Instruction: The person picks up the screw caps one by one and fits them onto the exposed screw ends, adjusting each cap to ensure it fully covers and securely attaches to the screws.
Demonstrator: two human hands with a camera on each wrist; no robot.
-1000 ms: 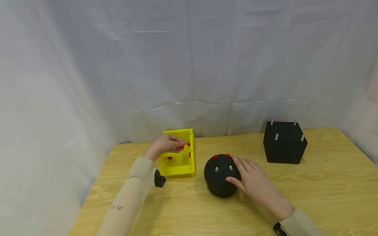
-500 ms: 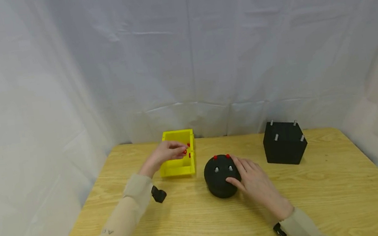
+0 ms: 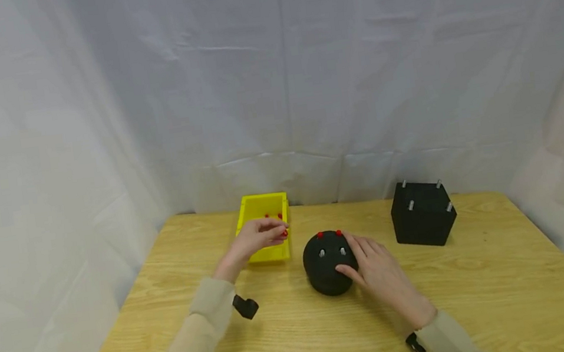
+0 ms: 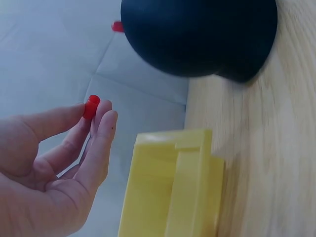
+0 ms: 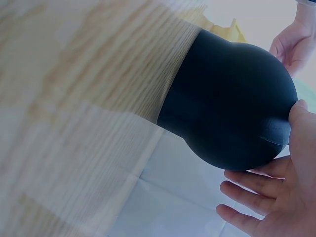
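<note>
My left hand (image 3: 260,235) pinches a small red cap (image 3: 285,233) (image 4: 91,106) between thumb and fingertips, over the front right corner of the yellow bin (image 3: 261,209) (image 4: 170,187). A round black block (image 3: 326,262) (image 5: 232,108) (image 4: 197,34) sits mid-table with two red caps (image 3: 329,233) and two bare metal pegs (image 3: 332,252) on top. My right hand (image 3: 374,265) (image 5: 281,197) rests against the block's right side, thumb and fingers spread on it.
Several red caps (image 3: 272,216) lie in the yellow bin. A black cube (image 3: 422,214) with several metal pegs stands at the back right of the wooden table (image 3: 490,291). White cloth hangs on all sides.
My left hand has drawn out of the yellow bin toward me and to the right, carrying a red cap. The right hand and round block have stayed put.
</note>
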